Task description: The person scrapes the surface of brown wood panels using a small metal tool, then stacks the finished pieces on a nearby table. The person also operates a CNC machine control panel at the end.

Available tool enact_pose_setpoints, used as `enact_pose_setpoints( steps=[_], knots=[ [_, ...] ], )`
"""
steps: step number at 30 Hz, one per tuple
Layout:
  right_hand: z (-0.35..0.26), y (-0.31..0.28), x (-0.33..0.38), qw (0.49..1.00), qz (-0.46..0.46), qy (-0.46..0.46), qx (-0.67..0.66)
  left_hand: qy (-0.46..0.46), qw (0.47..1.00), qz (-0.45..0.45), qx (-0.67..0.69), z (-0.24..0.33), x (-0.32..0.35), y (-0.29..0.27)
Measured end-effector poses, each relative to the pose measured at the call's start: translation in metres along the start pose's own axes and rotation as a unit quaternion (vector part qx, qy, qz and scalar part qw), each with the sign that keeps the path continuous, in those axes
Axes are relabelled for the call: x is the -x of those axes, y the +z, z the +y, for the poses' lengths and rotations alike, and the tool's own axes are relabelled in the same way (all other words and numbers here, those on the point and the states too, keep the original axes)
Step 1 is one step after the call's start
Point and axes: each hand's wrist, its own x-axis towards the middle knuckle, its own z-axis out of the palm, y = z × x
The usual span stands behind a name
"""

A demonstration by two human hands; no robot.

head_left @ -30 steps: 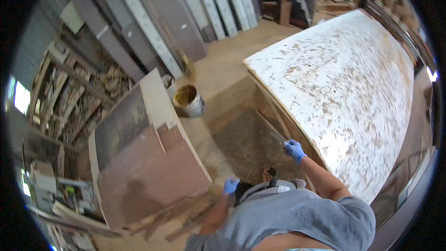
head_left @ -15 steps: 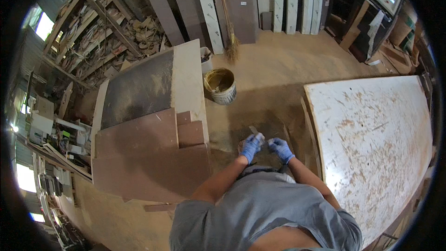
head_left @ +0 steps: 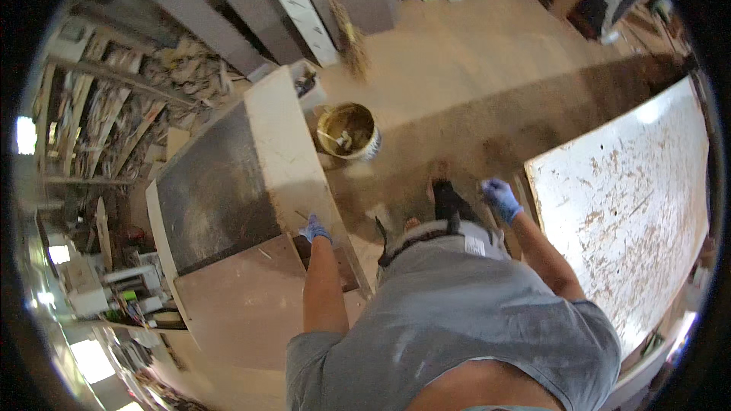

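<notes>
My left hand (head_left: 315, 229), in a blue glove, reaches over the table on the left, beside its pale border strip. Its fingers are closed, and a thin flat blade-like tool (head_left: 301, 215) sticks out past them; the rest of it is hidden in the hand. Just below lie brown boards (head_left: 244, 289), partly covering the table's dark top (head_left: 217, 190). Also gloved in blue, my right hand (head_left: 501, 199) hangs near the corner of the scuffed white table on the right. Its fingers are curled, and whatever they may hold is too blurred to make out.
A bucket (head_left: 348, 131) with brownish stained insides stands on the floor between the tables. Behind it are a white container (head_left: 308, 87), a straw broom (head_left: 352, 46) and upright panels (head_left: 293, 7). The scuffed white table (head_left: 624, 205) bounds my right side; scrap wood fills the far left.
My hands, close together in front of me before, have parted. The left moved over the left table with the blade-like tool; the right moved toward the white table. My view has turned and shifted.
</notes>
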Motion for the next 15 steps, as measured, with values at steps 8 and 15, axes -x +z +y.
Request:
enact_pose_setpoints(
  steps=[8,15],
  knots=[
    [-0.102,-0.032,-0.113,1.0,0.03,-0.001,-0.003,0.106,0.983,-0.027,-0.149,-0.002,0.061,0.094],
    [-0.238,-0.063,-0.163,0.994,-0.097,-0.036,0.034,0.324,0.886,-0.255,-0.212,0.116,0.143,0.216]
  ],
)
